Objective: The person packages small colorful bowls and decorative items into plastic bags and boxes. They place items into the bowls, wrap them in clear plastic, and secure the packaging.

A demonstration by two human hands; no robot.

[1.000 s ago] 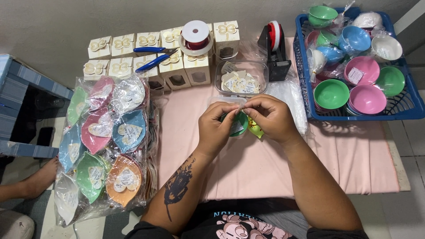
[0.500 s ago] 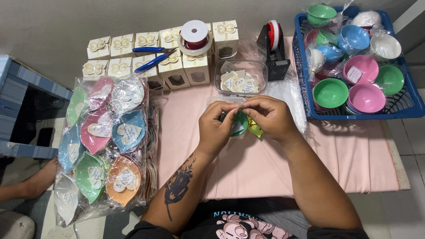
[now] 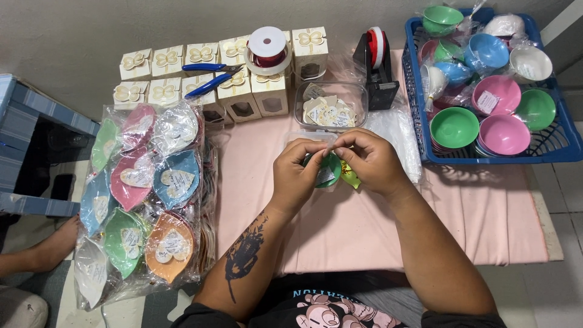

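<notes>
Left hand (image 3: 296, 176) and right hand (image 3: 371, 161) meet above the pink desk (image 3: 486, 212), fingers of both pinched on a green bowl (image 3: 328, 170) in clear wrap.

A single head-worn camera is looking almost straight down from above the person's chest, facing forward over a pink cloth (image 3: 376, 231) toward a grey wall (image 3: 91, 30). It is sitting close, taking in both forearms, the left hand (image 3: 296, 177) and right hand (image 3: 371, 161) at centre, and a blue basket (image 3: 568, 149) at the right edge.
</notes>
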